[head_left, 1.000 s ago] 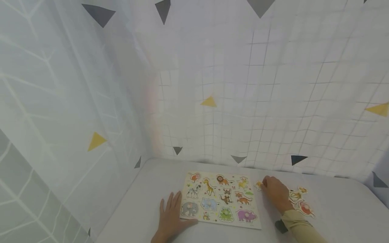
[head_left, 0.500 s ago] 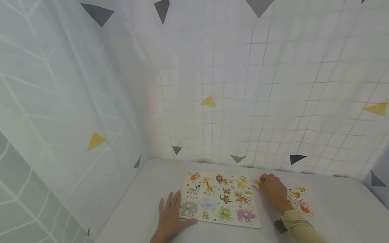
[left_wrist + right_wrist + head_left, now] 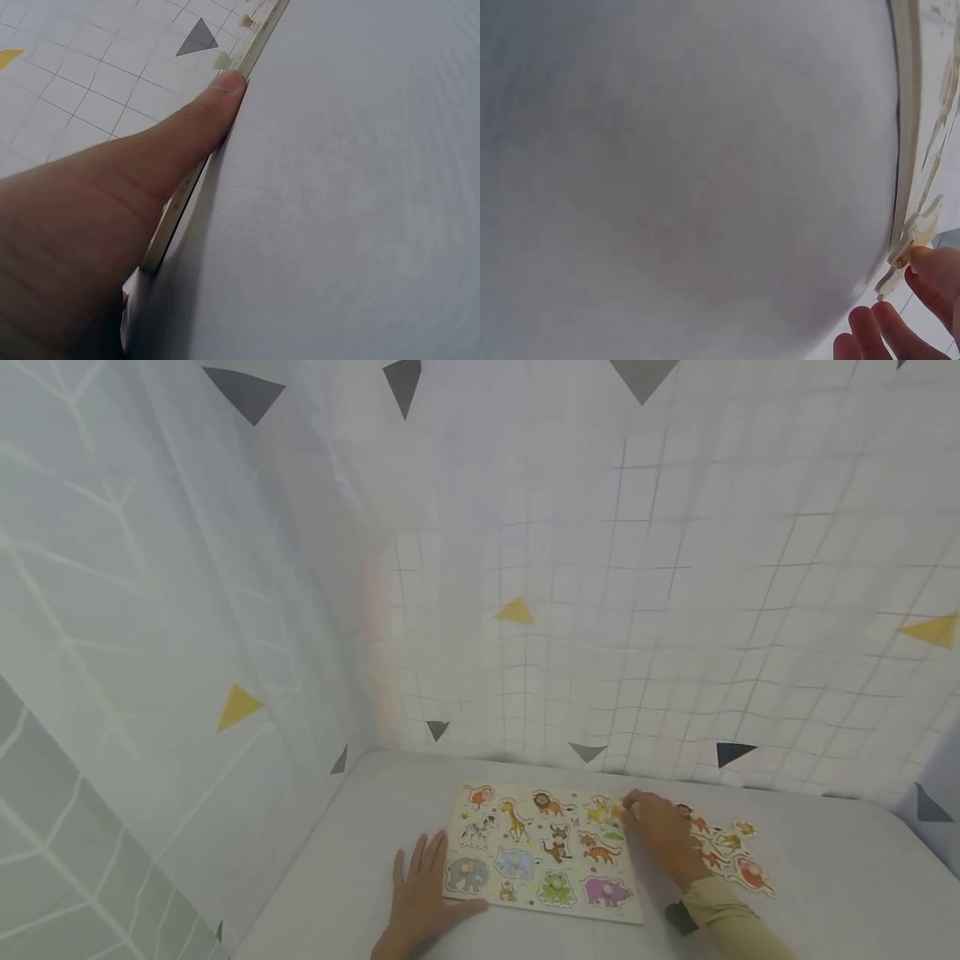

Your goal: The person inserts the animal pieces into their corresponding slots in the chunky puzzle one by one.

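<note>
A wooden animal puzzle board [image 3: 536,823] lies flat on the table, several of its animals bearing small knobs. My left hand [image 3: 422,893] rests at its front left corner with fingers spread along the side. In the left wrist view the thumb [image 3: 214,101] touches the board's front edge. My right hand [image 3: 663,835] is at the board's upper right edge, beside the yellow horned animal [image 3: 599,812]. Thumb and fingertips pinch a yellowish puzzle piece [image 3: 928,225] by its knob, tilted at the board's edge. The fingers hide much of that piece.
Several loose puzzle pieces lie right of my right hand, among them a lion piece [image 3: 697,821], a giraffe-like piece [image 3: 729,841] and a red piece [image 3: 752,872]. The white table [image 3: 330,877] meets patterned cloth walls [image 3: 570,693] at the back and left.
My right hand has moved left with the yellowish puzzle piece, from the table to the board's right edge. A lion piece has come into view behind it. The left hand stays put.
</note>
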`<state>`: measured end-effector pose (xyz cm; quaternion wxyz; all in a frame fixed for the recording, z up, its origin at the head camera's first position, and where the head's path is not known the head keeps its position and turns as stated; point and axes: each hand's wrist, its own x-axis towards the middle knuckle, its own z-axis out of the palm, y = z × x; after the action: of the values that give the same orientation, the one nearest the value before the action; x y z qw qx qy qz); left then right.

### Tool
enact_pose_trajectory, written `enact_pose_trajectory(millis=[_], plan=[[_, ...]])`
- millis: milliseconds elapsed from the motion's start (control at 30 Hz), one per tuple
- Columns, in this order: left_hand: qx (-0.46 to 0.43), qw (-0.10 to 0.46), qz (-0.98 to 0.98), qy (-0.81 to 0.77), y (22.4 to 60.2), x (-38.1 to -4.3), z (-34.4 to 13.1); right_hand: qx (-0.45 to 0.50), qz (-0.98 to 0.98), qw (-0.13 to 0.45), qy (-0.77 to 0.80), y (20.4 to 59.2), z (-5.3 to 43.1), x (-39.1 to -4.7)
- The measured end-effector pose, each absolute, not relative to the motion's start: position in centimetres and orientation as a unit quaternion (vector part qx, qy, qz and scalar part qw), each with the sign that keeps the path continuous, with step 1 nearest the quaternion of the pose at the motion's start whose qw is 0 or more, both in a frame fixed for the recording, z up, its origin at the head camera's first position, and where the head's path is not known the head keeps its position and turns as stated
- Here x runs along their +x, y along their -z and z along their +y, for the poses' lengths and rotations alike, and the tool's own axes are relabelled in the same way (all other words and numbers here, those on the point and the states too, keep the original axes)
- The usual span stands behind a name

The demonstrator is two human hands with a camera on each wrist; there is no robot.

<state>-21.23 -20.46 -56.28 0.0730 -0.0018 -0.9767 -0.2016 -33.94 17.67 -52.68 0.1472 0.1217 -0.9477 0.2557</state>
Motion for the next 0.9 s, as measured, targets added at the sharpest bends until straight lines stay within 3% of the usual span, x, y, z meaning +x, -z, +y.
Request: enact_pose_trajectory(millis=[433,900], plan=[[-0.005,0.079,-0.975,0.206,56.1,-21.2,-20.5,0.125,-0.955,0.115,-0.244,52.7,15.8,-33.6],[-0.007,0.082,-0.976,0.201,56.0,-21.2,-20.5,0.134,-0.95,0.146,-0.242,53.4,15.0,-34.1]])
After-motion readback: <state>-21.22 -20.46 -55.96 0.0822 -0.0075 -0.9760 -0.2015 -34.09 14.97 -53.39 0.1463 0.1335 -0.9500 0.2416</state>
